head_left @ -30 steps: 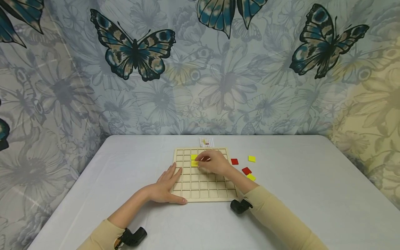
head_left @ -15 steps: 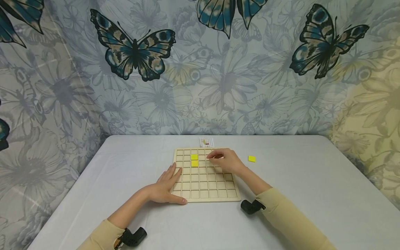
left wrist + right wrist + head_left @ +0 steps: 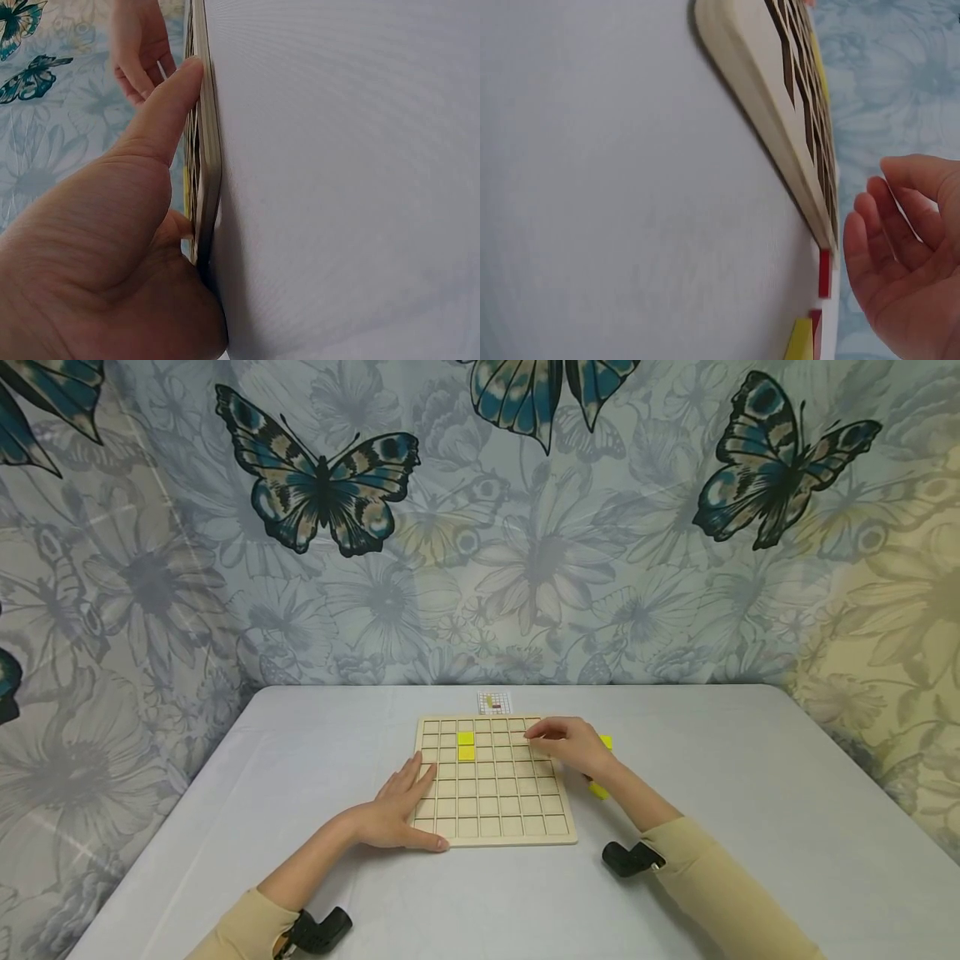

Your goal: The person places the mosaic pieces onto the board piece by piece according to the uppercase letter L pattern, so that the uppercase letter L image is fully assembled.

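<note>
A pale wooden grid board [image 3: 510, 808] lies on the table, with two yellow square tiles [image 3: 466, 752] in neighbouring cells, one behind the other. My left hand [image 3: 393, 810] rests against the board's left side, fingers spread over its edge and thumb along the near edge. Over the board's right edge hovers my right hand [image 3: 573, 749], fingers loosely bent. In the right wrist view nothing shows between its thumb and fingers. Beyond the board in that view are a red tile [image 3: 824, 274], another red tile mostly hidden, and a yellow tile [image 3: 799, 341].
A small printed card [image 3: 494, 702] with a coloured grid pattern lies just behind the board. Right of the board, a far yellow tile [image 3: 607, 742] and a nearer yellow tile [image 3: 598, 791] are partly covered by the right hand and wrist. A butterfly-patterned wall [image 3: 540, 610] stands behind the table.
My right hand has drawn away from the two yellow tiles on the board and moved rightward to the board's right edge, covering the red tiles in the head view. The left hand stays put.
</note>
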Demonstrator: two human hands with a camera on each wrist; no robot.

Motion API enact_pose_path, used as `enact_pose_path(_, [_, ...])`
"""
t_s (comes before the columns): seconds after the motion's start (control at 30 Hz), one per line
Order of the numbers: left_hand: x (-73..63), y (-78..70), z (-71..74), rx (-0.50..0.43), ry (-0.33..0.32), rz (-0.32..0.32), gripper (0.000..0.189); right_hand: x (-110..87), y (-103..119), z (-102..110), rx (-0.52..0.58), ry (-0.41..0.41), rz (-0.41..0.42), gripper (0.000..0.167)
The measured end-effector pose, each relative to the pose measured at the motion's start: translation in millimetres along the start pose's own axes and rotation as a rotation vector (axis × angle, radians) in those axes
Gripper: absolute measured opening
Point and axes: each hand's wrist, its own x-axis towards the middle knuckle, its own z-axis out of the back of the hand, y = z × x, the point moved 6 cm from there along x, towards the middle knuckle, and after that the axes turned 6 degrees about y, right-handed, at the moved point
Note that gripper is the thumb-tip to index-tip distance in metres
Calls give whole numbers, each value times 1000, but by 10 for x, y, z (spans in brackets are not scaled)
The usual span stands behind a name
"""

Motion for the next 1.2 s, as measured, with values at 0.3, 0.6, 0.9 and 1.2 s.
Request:
enact_pose_path(0.3, [2, 2, 5, 0, 0, -11, 116, -65, -202, 239, -1, -20, -48, 25])
enact_pose_path(0.6, [2, -1, 4, -4, 5, -16, 116, -156, -382, 460, -65, -65, -60, 26])
enact_pose_path(0.9, [-5, -10, 4, 1, 5, -13, 116, -219, -499, 607, -148, -119, -76, 25])
enact_pose_path(1.2, [1, 0, 1, 13, 3, -16, 116, -243, -584, 743, -244, -134, -89, 28])
